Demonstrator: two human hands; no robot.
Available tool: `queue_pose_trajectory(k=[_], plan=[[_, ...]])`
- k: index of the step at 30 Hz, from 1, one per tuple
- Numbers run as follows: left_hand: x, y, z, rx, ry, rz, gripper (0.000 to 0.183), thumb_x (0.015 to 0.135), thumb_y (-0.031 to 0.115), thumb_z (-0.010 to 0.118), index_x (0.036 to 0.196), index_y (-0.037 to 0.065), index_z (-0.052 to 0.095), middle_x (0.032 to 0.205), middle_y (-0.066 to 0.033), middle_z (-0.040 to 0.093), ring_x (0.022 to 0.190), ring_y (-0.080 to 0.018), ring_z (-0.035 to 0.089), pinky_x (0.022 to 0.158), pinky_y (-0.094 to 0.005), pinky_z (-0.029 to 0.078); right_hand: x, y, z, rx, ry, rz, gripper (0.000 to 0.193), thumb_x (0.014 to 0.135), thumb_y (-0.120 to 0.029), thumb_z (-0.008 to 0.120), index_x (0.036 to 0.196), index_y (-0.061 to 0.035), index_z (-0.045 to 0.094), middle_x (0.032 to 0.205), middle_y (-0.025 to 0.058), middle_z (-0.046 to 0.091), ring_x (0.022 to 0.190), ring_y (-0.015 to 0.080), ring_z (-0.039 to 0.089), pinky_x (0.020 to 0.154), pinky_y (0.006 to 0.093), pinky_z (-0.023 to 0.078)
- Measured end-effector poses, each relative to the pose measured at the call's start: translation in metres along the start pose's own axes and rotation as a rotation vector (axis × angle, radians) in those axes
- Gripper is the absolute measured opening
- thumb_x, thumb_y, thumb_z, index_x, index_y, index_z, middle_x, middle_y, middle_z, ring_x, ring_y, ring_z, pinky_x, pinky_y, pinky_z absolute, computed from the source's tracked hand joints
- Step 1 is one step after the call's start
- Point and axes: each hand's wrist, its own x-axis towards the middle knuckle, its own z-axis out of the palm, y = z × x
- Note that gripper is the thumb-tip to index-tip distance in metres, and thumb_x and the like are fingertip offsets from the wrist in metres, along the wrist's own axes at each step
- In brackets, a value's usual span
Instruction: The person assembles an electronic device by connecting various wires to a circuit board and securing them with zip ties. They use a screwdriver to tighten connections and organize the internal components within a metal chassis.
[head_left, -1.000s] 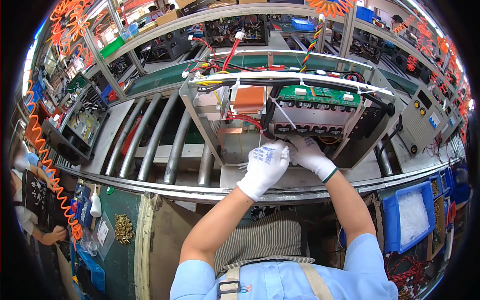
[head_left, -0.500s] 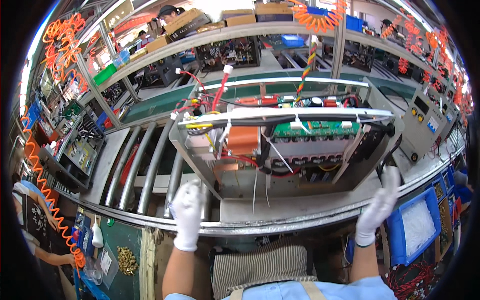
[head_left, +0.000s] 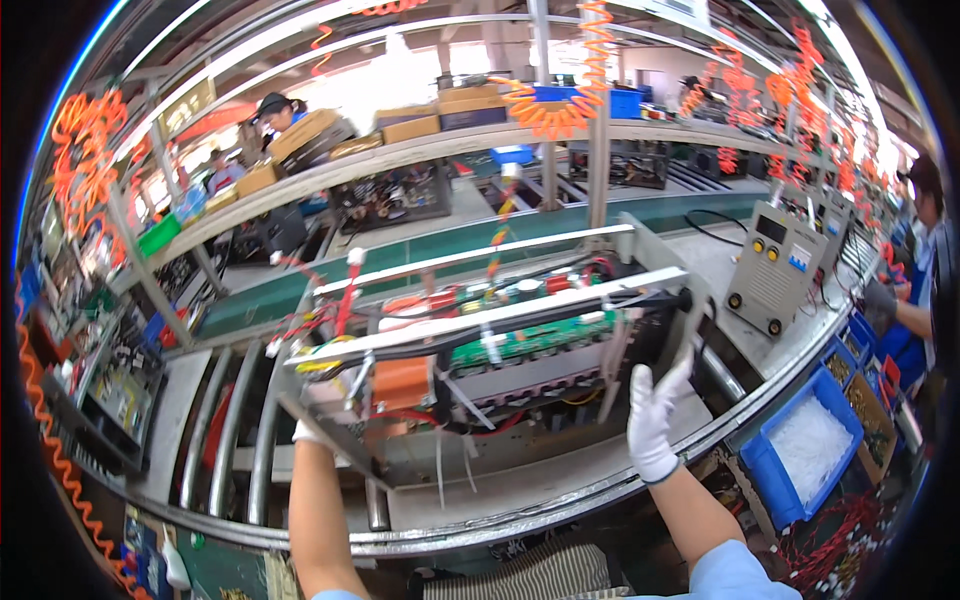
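An open metal equipment chassis [head_left: 540, 318] stands in front of me on the line, with a green circuit board [head_left: 540, 340], an orange-brown block [head_left: 402, 382] and bundled wires inside. White cable ties [head_left: 440, 468] hang from its front. At the chassis's left end is my left hand [head_left: 306, 432], white-gloved; the end panel hides its fingers. My right hand [head_left: 652, 422], gloved too, is raised beside the right end panel with fingers stretched and thumb apart. Its fingertips are close to that panel; I cannot tell whether they touch. Nothing shows in its palm.
Metal rollers [head_left: 232, 440] run left of the chassis. A grey box-shaped machine with knobs [head_left: 775, 262] stands to the right. Below it hangs a blue bin [head_left: 757, 455] of white small parts, near red wires [head_left: 845, 545]. Another person [head_left: 925, 270] is at far right.
My view has tilted up and turned right. My left hand has gone from the front to the chassis's left end, and my right hand has come to its right end.
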Motion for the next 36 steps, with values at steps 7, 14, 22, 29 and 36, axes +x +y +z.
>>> queue_pose_trajectory(k=[7,14,22,29,36], plan=[[-0.002,0.023,0.004,0.131,0.028,-0.054,0.043,0.103,0.037,0.045,0.129,0.004,0.053,0.12,-0.0115,0.061,0.108,-0.0237,0.061,0.096,-0.0376,0.051,0.084,0.06,0.069,0.002,-0.181,0.108,0.107,0.088,-0.052,0.067,0.152,0.0056,0.003,0.159,0.0267,0.011,0.149,0.0366,0.012,0.121,0.0404,0.013],[-0.042,0.042,0.002,0.192,0.046,-0.077,0.043,0.102,0.037,0.045,0.128,0.003,0.054,0.119,-0.013,0.062,0.107,-0.0249,0.062,0.093,-0.0387,0.052,0.089,0.037,0.042,0.107,-0.452,0.277,0.097,0.094,-0.066,0.044,0.156,-0.0009,0.008,0.16,0.0238,0.016,0.149,0.0351,0.016,0.121,0.0379,0.014],[-0.065,0.044,0.002,0.204,0.084,-0.091,0.044,0.102,0.038,0.046,0.127,0.002,0.055,0.118,-0.0148,0.063,0.105,-0.0262,0.063,0.09,-0.0399,0.054,0.128,0.15,-0.041,-0.435,-0.11,0.074,0.066,0.085,-0.034,0.067,0.135,0.0044,0.047,0.138,0.0245,0.051,0.132,0.0366,0.045,0.113,0.0406,0.033],[-0.063,0.039,0.006,0.141,0.061,-0.09,0.045,0.101,0.038,0.047,0.126,0.001,0.055,0.118,-0.0163,0.064,0.104,-0.0274,0.064,0.087,-0.0409,0.056,0.133,0.244,-0.065,-0.79,-0.627,0.381,0.046,0.088,-0.044,0.058,0.103,-0.0019,0.069,0.105,0.0228,0.069,0.103,0.039,0.064,0.09,0.0456,0.049],[-0.065,0.051,0.009,0.114,0.032,-0.093,0.045,0.101,0.038,0.048,0.125,0.0,0.056,0.117,-0.0178,0.065,0.103,-0.0286,0.066,0.084,-0.042,0.058,0.204,0.145,-0.01,0.283,-0.219,0.585,0.047,0.095,-0.056,0.055,0.091,-0.0093,0.06,0.074,-0.001,0.057,0.06,0.0103,0.052,0.054,0.0278,0.042]])
